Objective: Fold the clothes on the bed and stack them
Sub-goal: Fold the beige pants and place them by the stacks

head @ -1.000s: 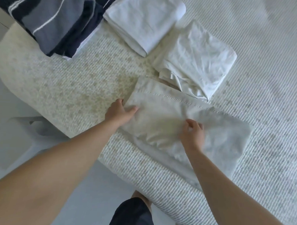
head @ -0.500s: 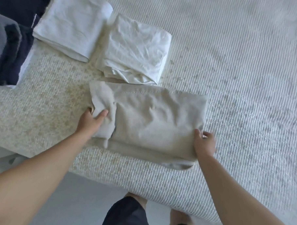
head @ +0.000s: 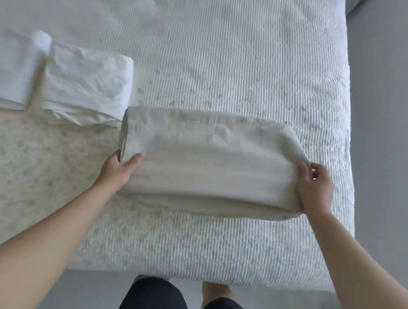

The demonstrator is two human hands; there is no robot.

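On the bed [head: 225, 62], the left hand [head: 118, 168] and right hand [head: 315, 187] gripped the beige folded cloth [head: 209, 164] by its ends, the right apparently pinching its corner.

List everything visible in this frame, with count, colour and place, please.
Beige folded cloth: one, beige, middle of the bed, gripped at both ends.
White folded cloths: two, white, side by side at far left, one next to the beige cloth, one cut off by the frame.
Bed: one, white ribbed cover, fills most of the view.
Floor: grey, right and bottom.
Left hand: grips the cloth's left end.
Right hand: grips its right end.
Legs: dark shorts, bottom edge.
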